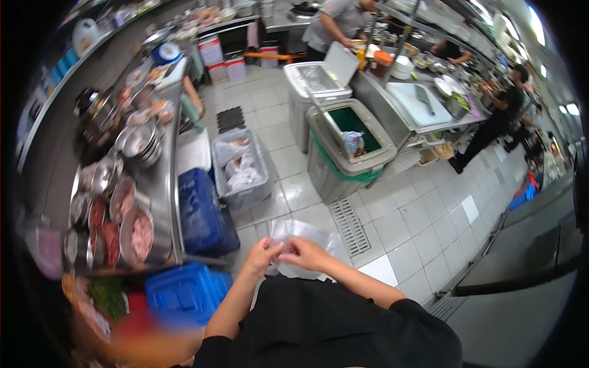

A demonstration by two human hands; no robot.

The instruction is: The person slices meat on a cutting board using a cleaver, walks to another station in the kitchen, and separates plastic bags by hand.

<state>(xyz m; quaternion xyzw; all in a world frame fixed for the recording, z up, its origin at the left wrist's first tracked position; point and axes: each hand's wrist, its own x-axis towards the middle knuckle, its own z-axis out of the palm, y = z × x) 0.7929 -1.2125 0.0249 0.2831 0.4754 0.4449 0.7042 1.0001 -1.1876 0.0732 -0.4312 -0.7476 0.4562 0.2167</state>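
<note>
Both of my hands meet in front of my black shirt, near the bottom middle of the view. My left hand (pixel 264 254) has its fingers pinched on the edge of a thin, translucent plastic bag (pixel 316 236). Close beside it on the right, my right hand (pixel 304 253) also pinches the bag's edge. The bag spreads out beyond my fingers, above the tiled floor. What lies between the fingertips is too small to make out.
Steel bowls of raw meat (pixel 141 236) stand on the left counter. Blue crates (pixel 199 211), a grey tub (pixel 242 175) and two large bins (pixel 346 147) stand on the floor. A floor drain (pixel 350 227) lies ahead. Several people work at the right counter (pixel 417 126).
</note>
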